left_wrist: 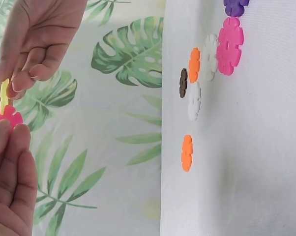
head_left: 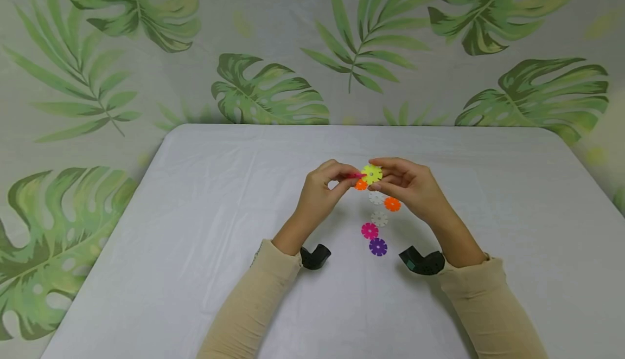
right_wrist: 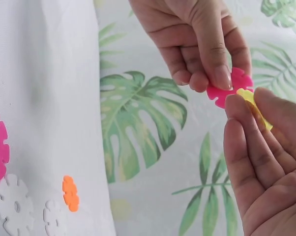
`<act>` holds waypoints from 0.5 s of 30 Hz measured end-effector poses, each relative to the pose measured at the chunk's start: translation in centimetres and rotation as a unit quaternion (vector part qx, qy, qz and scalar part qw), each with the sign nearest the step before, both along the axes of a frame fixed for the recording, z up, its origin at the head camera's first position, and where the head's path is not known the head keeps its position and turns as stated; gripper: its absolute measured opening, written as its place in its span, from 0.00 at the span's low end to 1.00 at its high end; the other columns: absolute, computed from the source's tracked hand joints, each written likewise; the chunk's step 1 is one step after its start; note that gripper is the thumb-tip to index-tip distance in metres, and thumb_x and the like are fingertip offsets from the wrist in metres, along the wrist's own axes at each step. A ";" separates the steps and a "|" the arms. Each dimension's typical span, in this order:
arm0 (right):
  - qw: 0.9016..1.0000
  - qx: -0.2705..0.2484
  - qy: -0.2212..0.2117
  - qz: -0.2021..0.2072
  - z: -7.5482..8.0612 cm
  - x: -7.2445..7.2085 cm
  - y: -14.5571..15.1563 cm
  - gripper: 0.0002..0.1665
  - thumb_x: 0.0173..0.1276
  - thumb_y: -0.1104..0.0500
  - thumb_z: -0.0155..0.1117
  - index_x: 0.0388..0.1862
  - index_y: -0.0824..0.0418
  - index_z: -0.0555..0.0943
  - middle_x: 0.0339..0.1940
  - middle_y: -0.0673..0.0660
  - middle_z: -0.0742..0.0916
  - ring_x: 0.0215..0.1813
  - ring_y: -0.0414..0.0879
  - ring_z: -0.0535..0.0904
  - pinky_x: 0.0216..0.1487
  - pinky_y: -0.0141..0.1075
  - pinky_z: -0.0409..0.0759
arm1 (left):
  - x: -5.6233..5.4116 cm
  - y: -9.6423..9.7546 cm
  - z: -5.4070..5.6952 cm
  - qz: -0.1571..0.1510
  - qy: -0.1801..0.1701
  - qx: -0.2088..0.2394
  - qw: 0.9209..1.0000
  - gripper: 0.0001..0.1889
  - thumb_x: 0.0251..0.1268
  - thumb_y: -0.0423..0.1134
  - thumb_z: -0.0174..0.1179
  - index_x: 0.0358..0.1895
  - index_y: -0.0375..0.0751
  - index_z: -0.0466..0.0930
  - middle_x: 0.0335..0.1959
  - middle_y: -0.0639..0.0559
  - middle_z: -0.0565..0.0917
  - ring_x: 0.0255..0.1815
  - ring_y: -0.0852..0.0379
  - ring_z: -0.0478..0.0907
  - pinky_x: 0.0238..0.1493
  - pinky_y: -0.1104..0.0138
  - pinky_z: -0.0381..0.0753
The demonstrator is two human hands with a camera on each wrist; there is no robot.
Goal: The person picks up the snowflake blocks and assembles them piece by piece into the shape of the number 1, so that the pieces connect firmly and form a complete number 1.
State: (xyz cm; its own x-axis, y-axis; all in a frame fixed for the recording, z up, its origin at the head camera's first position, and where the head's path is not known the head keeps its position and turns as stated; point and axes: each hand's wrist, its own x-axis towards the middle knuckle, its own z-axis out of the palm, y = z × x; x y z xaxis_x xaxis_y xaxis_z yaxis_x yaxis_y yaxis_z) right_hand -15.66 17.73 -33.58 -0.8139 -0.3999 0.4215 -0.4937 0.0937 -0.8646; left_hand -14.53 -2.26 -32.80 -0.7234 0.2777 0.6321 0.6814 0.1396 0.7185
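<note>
Typically, light, fairly stiff handling can be expected from the yellow notched disc (head_left: pixel 372 170) and the pink notched disc (right_wrist: pixel 242 82); thin, smooth plastic is judged from their appearance. Breakage under finger pressure is unlikely, but the smooth faces may be slippery. Each disc is best gripped near the rim, across its two flat faces, with the facing notches left uncovered.

The pink notched disc is pinched between thumb and fingers of the left hand (head_left: pixel 316 192); the yellow notched disc is pinched by the right hand (head_left: pixel 416 186). Both are held above the far part of the bench (head_left: pixel 205 185), crosswise, with their rims meeting. Whether the notches are engaged cannot be told.

In the head view, the yellow face is displayed broadly, while the pink notched disc is reduced to a sliver. In the right wrist view, the pink face is exposed and the yellow notched disc is turned nearly edge-on. A brown disc (left_wrist: pixel 183 82) is shown only in the left wrist view; the purple disc (head_left: pixel 378 247) is not shown in the right wrist view.
</note>
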 end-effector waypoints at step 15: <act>1.000 -0.006 -0.018 -0.005 -0.5 -0.2 0.0 0.18 0.60 0.75 0.56 0.51 0.73 0.72 0.31 0.63 0.81 0.31 0.51 0.82 0.38 0.36 0.79 | -0.1 -0.3 0.1 -0.002 -0.019 -0.029 0.999 0.18 0.48 0.23 0.64 0.45 0.26 0.75 0.36 0.38 0.77 0.34 0.46 0.77 0.41 0.65 0.77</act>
State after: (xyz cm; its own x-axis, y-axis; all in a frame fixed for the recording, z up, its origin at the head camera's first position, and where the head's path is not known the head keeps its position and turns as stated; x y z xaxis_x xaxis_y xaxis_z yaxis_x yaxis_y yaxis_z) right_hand -15.90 17.76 -34.09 -0.8327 -0.3868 0.3962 -0.4610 0.0881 -0.8830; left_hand -14.59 -2.55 -32.68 -0.7459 0.3161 0.5863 0.6539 0.1797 0.7349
